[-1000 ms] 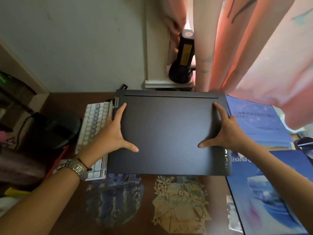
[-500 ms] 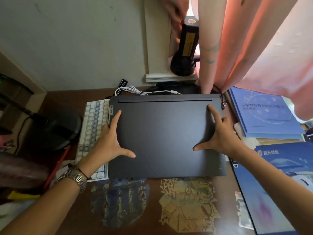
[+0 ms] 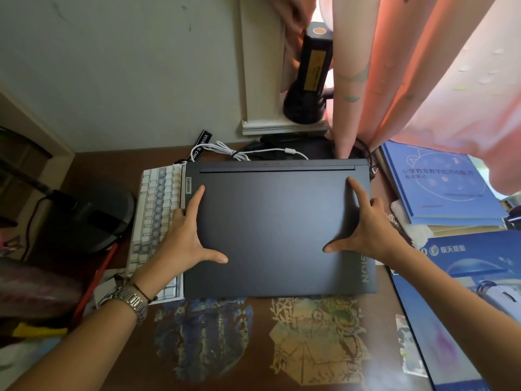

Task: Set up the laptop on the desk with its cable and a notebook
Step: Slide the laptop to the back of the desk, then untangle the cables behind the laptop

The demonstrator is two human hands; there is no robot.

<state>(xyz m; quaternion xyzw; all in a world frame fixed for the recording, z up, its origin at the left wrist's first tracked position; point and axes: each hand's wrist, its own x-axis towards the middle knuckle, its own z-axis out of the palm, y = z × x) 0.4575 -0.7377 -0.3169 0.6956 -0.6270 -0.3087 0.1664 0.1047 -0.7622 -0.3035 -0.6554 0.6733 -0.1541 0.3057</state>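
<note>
Pulled toward the near edge since the earlier frames, the closed laptop [image 3: 277, 227] now leaves a white cable [image 3: 225, 152] exposed behind its hinge. Left hand [image 3: 180, 238] grips the left edge, thumb and forefinger spread flat on the lid, other fingers hidden beside the keyboard [image 3: 158, 210]. Right hand [image 3: 366, 230] mirrors it at the right edge. Laptop appears to rest on the desk [image 3: 259, 348], overlapping the keyboard. Advice: shift right, clear of keys, before releasing.
</note>
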